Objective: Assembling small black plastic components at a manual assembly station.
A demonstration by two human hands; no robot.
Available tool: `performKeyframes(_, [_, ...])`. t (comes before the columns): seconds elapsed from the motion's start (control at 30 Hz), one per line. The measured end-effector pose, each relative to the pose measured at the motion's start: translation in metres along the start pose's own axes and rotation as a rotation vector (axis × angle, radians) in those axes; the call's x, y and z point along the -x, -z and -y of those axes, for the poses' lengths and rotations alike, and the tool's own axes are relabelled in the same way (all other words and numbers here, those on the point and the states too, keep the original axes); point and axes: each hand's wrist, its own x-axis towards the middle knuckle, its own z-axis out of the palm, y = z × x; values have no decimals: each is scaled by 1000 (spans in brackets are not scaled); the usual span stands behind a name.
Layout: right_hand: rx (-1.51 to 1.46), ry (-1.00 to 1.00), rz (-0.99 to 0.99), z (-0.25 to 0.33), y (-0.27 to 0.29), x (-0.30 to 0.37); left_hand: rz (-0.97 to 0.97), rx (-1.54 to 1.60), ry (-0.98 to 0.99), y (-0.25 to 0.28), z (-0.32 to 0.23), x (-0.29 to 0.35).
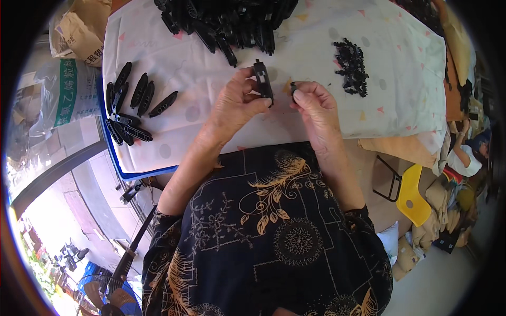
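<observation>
My left hand (240, 100) grips a long black plastic part (261, 79) with slots along its face, held nearly upright above the table. Close by on its right, my right hand (316, 105) pinches a tiny black plastic piece (293, 89) between thumb and fingertip; its exact shape is too small to make out. The two pieces are apart. A big heap of similar long black parts (232, 26) lies at the far side. Several more long parts (138, 90) are spread at the left. Small black pieces (352, 68) form a little pile at the right.
A patterned white cloth covers the table (195, 137). Left of it are a plastic sack (79, 95) and a paper sack (81, 31). A fan (108, 295) stands at lower left, a yellow chair (412, 195) at right. Another person (466, 158) sits at far right.
</observation>
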Motion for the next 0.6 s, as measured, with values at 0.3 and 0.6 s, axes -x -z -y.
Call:
performKeyframes(0.3, [-108,0,122,-9,-23,-4,-75,-343,-82,-10,0,6])
performKeyframes(0.6, [-114,14,100,-17,-22,-2,-93,-395,-142,-16,4,7])
